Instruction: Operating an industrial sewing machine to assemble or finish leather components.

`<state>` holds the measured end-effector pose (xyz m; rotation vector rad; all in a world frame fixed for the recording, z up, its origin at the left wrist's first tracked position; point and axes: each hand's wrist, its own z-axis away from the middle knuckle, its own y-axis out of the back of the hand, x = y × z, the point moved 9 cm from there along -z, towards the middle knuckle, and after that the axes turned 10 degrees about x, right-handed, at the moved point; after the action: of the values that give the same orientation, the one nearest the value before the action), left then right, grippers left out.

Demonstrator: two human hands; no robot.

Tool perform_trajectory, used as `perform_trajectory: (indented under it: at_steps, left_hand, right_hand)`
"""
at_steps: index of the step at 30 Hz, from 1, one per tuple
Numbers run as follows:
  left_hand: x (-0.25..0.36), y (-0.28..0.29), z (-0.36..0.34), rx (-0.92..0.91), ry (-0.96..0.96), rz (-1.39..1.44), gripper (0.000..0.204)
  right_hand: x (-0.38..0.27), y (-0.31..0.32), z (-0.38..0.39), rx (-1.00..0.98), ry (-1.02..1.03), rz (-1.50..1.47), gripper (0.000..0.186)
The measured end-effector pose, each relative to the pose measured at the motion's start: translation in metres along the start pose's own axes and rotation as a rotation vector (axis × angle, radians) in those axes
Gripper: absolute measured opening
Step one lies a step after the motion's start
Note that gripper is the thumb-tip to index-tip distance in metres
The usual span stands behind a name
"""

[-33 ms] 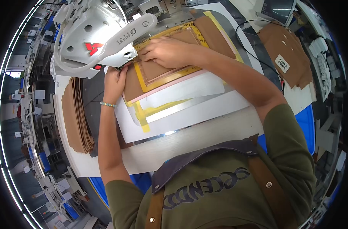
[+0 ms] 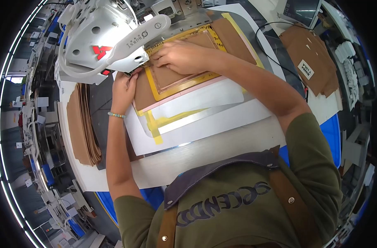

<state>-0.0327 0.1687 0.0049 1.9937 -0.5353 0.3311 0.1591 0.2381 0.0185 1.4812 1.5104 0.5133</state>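
Note:
A flat brown panel (image 2: 141, 91) lies under the white sewing machine head (image 2: 97, 31), with a yellow rectangular frame (image 2: 160, 96) on top of it. My right hand (image 2: 182, 56) rests palm down inside the frame, its fingers slightly bent and reaching toward the frame's left side by the machine. Beside the panel's left edge is my left hand (image 2: 124, 89), close under the machine head. Its thumb points away from me, and the machine partly hides the fingertips. What they hold, if anything, does not show. Beneath the panel is a clear sheet with yellow tape strips (image 2: 155, 129).
A stack of brown panels (image 2: 83, 124) stands at the left. More brown pieces (image 2: 310, 62), one with a white label, lie at the right near a screen (image 2: 300, 12). A black cable (image 2: 275, 58) crosses the right side. Blue bins (image 2: 331, 136) show below the table edge.
The brown panel, yellow frame and taped sheet have shifted very slightly to the right and toward me. Both hands keep nearly the same position.

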Motion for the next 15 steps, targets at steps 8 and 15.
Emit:
perform_trajectory:
  at_steps: [8, 15]
  left_hand:
    - [0.04, 0.031, 0.026, 0.008, -0.086, -0.046, 0.024]
    - [0.075, 0.029, 0.032, -0.048, -0.075, 0.021, 0.025]
  right_hand:
    - [-0.014, 0.0, 0.006, -0.026, 0.015, -0.125, 0.029]
    - [-0.022, 0.03, 0.035, -0.33, -0.032, 0.145, 0.028]
